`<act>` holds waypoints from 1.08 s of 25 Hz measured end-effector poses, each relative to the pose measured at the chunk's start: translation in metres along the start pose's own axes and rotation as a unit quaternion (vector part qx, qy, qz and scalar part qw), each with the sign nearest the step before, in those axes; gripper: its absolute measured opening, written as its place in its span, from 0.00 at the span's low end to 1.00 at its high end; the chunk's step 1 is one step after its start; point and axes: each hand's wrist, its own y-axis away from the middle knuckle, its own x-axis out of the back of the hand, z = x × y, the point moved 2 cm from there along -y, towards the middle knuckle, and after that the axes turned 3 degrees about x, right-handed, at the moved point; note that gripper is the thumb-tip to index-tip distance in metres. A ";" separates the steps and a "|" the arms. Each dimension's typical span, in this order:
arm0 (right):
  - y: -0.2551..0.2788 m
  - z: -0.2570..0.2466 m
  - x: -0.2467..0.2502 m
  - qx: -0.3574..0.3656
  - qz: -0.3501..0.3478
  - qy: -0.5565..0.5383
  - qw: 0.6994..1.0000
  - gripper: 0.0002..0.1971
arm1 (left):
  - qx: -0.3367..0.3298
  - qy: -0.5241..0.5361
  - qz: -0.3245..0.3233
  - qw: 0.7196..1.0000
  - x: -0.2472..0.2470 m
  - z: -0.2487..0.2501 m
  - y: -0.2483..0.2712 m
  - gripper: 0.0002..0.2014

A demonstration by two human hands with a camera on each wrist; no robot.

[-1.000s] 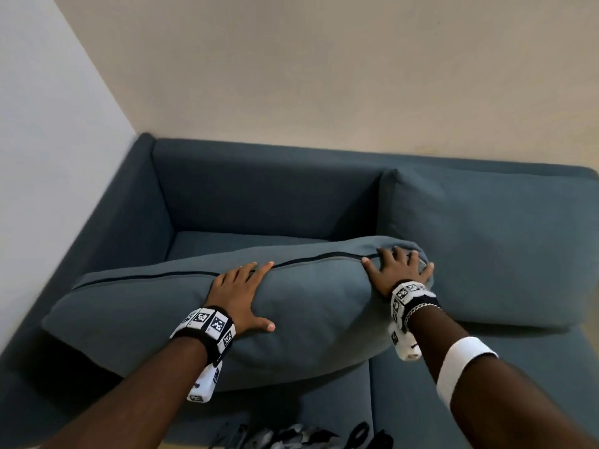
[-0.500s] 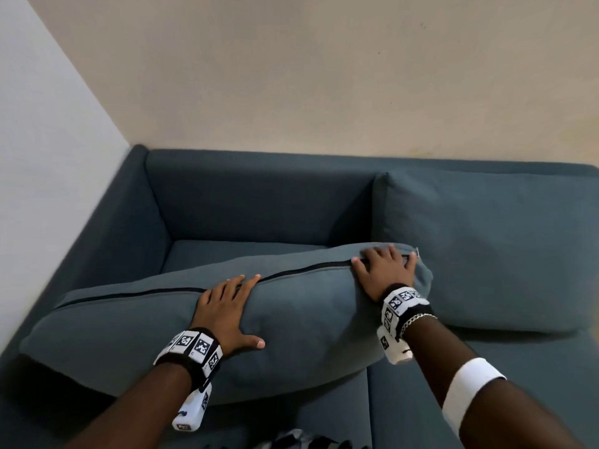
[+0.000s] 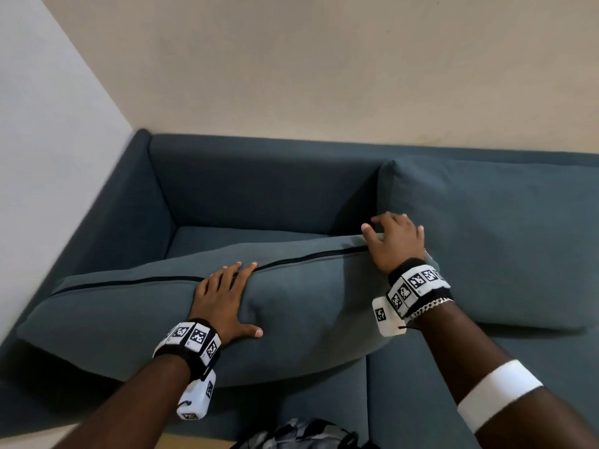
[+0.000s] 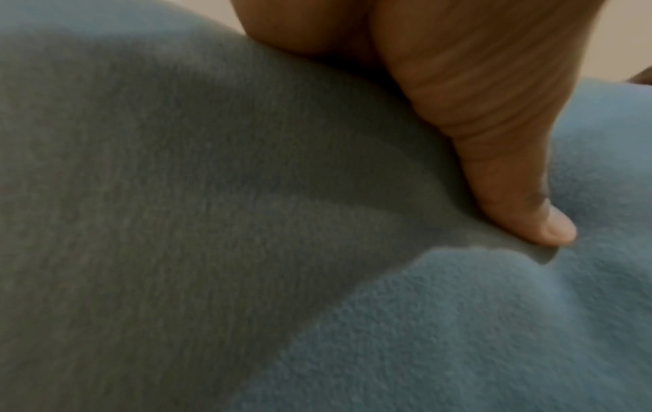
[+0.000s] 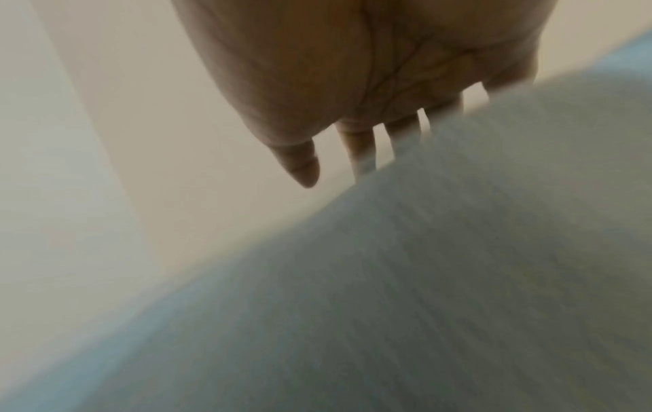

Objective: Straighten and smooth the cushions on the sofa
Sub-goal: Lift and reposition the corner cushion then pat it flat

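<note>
A large blue-grey back cushion with a black zip along its top edge lies tilted across the left seat of the sofa. My left hand lies flat on its middle, fingers straight toward the zip, thumb pressing into the fabric. My right hand hovers at the cushion's right top corner with its fingers spread; the right wrist view shows the palm lifted off the blurred fabric. A second cushion stands upright against the sofa back on the right.
The left armrest meets the white wall at the left. A beige wall runs behind the sofa. The bare backrest shows behind the tilted cushion. Dark patterned fabric lies at the front edge of the seat.
My right hand has lifted from the cushion's right corner and moved up and back, its fingers spreading. The left hand has stayed flat on the cushion's middle.
</note>
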 end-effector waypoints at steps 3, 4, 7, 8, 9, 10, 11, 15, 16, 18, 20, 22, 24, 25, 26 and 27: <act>0.026 -0.024 0.016 0.064 0.197 -0.091 0.974 0.24 | 0.004 0.002 -0.007 1.000 0.002 -0.006 0.002 0.69; 0.038 -0.027 0.001 0.072 0.169 -0.041 0.982 0.27 | 0.003 0.005 -0.005 1.000 0.002 -0.006 0.002 0.69; 0.056 -0.009 -0.058 0.052 -0.126 0.135 0.981 0.39 | -0.013 0.010 -0.012 1.000 -0.001 0.001 0.005 0.69; 0.050 -0.007 -0.055 0.042 -0.151 0.136 0.978 0.39 | -0.015 0.006 -0.010 1.000 -0.001 0.003 0.005 0.69; 0.042 -0.012 -0.042 0.036 -0.126 0.099 0.986 0.36 | -0.012 0.007 -0.004 1.000 -0.001 0.003 0.006 0.69; 0.038 -0.022 -0.024 0.048 -0.065 0.043 0.996 0.32 | -0.006 0.012 -0.002 1.000 -0.002 0.001 0.009 0.69; 0.038 -0.035 -0.002 0.069 0.020 -0.018 0.997 0.29 | -0.003 0.015 0.002 1.000 -0.003 0.000 0.010 0.69; 0.068 -0.062 -0.003 0.108 0.176 -0.057 0.977 0.29 | -0.005 0.018 0.001 1.000 -0.003 -0.003 0.018 0.69; 0.075 -0.061 -0.031 0.109 0.071 0.023 0.991 0.32 | -0.010 0.017 0.004 1.000 -0.003 -0.002 0.019 0.69; 0.080 -0.044 -0.078 0.095 -0.143 0.132 0.976 0.39 | -0.030 0.013 -0.008 0.999 -0.007 0.003 0.023 0.68; 0.070 -0.049 -0.066 0.053 -0.151 0.111 0.981 0.34 | -0.036 0.007 -0.002 0.999 -0.008 0.002 0.023 0.67; 0.064 -0.074 -0.033 0.062 -0.042 0.005 0.997 0.27 | -0.026 0.021 0.017 0.999 -0.009 -0.005 0.025 0.68; 0.080 -0.102 0.001 0.114 0.109 -0.116 0.981 0.24 | -0.038 0.018 0.011 0.999 -0.011 -0.009 0.027 0.68; 0.093 -0.110 0.007 0.137 0.181 -0.168 0.959 0.23 | -0.041 0.017 0.004 0.999 -0.013 -0.008 0.030 0.68; 0.103 -0.117 0.003 0.143 0.227 -0.195 0.943 0.24 | -0.043 0.015 0.006 0.999 -0.014 -0.008 0.033 0.68; 0.110 -0.119 -0.012 0.132 0.221 -0.174 0.951 0.26 | -0.045 0.014 0.010 0.999 -0.015 -0.007 0.035 0.68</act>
